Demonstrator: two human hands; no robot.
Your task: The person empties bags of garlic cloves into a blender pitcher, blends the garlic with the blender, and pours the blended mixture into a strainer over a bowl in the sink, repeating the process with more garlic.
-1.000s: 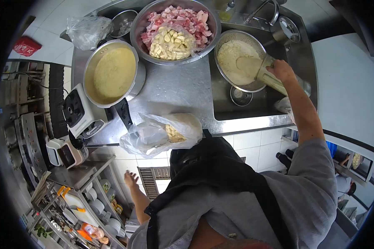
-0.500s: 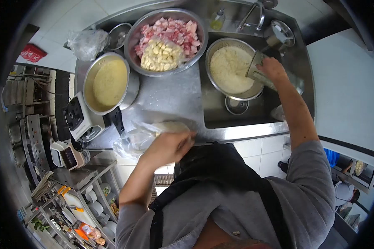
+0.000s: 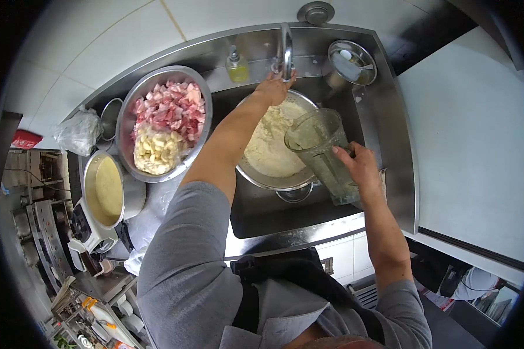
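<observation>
My right hand grips a clear blender jar, tilted with its wide mouth toward a steel bowl. In that bowl lies a pale, lumpy, creamy mass; the bowl rests in the sink basin. Stretched across the bowl's far side, my left hand has its fingers about the base of the faucet. The faucet partly hides those fingers.
Left of the sink stands a large steel bowl with diced meat and a bag of peeled garlic. Nearby are a pot of yellowish liquid and a blender base. A soap bottle and a small steel container stand behind.
My left hand has moved from beside the plastic bag at the counter's front to the faucet. My right hand has drawn the blender jar back toward me, and the view has shifted.
</observation>
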